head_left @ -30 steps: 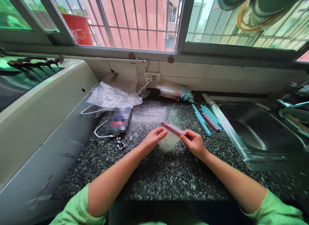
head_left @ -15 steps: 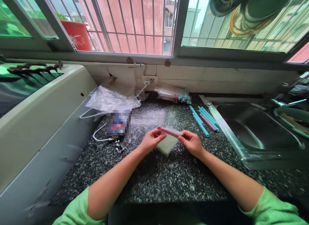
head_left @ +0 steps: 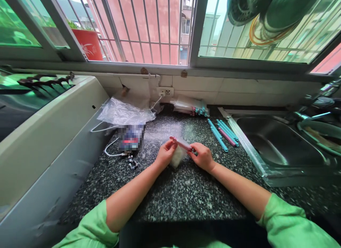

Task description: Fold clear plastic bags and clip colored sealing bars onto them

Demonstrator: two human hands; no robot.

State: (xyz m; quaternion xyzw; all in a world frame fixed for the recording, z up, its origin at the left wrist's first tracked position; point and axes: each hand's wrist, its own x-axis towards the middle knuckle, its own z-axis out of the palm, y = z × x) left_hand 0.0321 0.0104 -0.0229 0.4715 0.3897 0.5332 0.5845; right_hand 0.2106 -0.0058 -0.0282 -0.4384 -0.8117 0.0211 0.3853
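Observation:
A pink bag sealing clip (head_left: 181,144) lies slantwise across the top of a small clear plastic bag (head_left: 177,158) with pale contents, held above the counter. My left hand (head_left: 164,154) pinches the clip near its left end, where a knob-like tip sticks out past the fingers. Its right end is gripped by my right hand (head_left: 202,156), with thumb and fingers closed. Whether the clip is fully snapped over the bag I cannot tell. Several blue clips (head_left: 218,135) lie to the right of my hands, with one pink clip (head_left: 227,136) among them.
At the back, clear bags (head_left: 188,103) hold more pink and blue clips. Crumpled plastic (head_left: 124,111) and a blurred phone-like object (head_left: 131,137) on a white cable lie left. A steel sink (head_left: 266,134) borders the right side, a stove (head_left: 50,123) the left.
Both hands have shifted slightly left with the pink clip and bag. The clip now tilts more steeply down to the right, and the right hand has turned, its fingers curled more.

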